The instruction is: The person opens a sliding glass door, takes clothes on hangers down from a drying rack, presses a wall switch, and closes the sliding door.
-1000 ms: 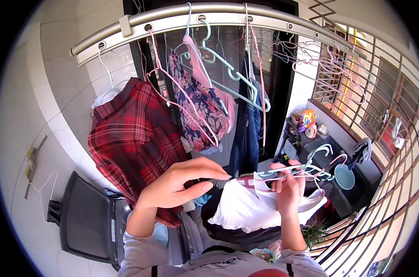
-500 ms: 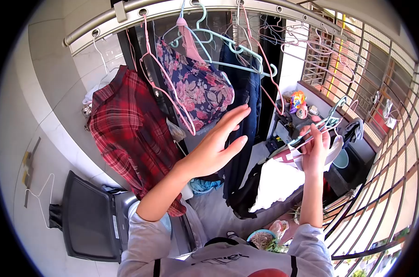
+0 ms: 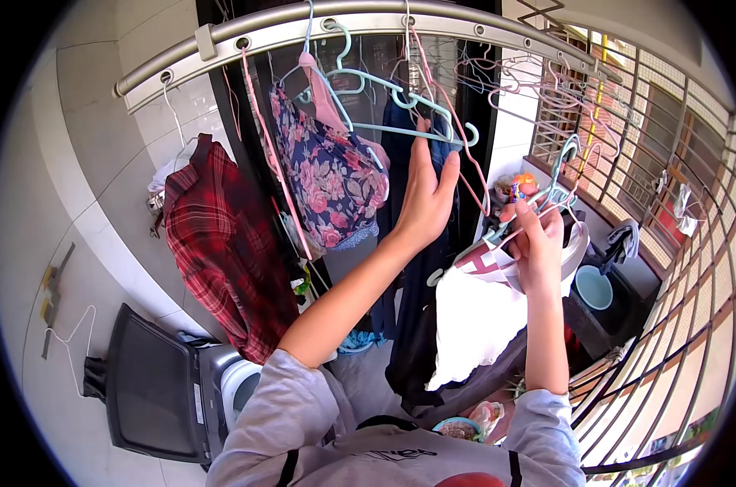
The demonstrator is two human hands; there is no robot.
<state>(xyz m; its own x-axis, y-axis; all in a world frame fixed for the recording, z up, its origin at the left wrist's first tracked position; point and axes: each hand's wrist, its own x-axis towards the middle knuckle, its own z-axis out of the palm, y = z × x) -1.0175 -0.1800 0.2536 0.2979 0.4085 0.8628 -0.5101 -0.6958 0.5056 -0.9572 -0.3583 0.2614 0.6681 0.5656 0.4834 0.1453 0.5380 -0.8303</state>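
Note:
My left hand (image 3: pixel 429 195) is raised with fingers and thumb apart, holding nothing. Its fingertips are close to the lower bar of a mint-green hanger (image 3: pixel 392 130) on the rail. My right hand (image 3: pixel 538 243) grips several hangers (image 3: pixel 564 166), mint and pink, by their upper parts. A white garment (image 3: pixel 473 321) and a black one (image 3: pixel 408 357) hang below this hand. Dark blue jeans (image 3: pixel 396 187) hang behind my left hand. To its left is a floral navy garment (image 3: pixel 323 174) with a pink strap.
A metal rail (image 3: pixel 287 28) crosses the top. A red plaid shirt (image 3: pixel 226 252) hangs at the left, above an open-lidded washing machine (image 3: pixel 153 385). Barred windows (image 3: pixel 668 325) line the right side. A light blue basin (image 3: pixel 593 287) and a detergent bag (image 3: pixel 524 185) are at the right.
My left hand has moved up and right toward the hanging mint hanger. My right hand moved right and up with the held hangers and white garment. The plaid shirt and pink hanger have swung.

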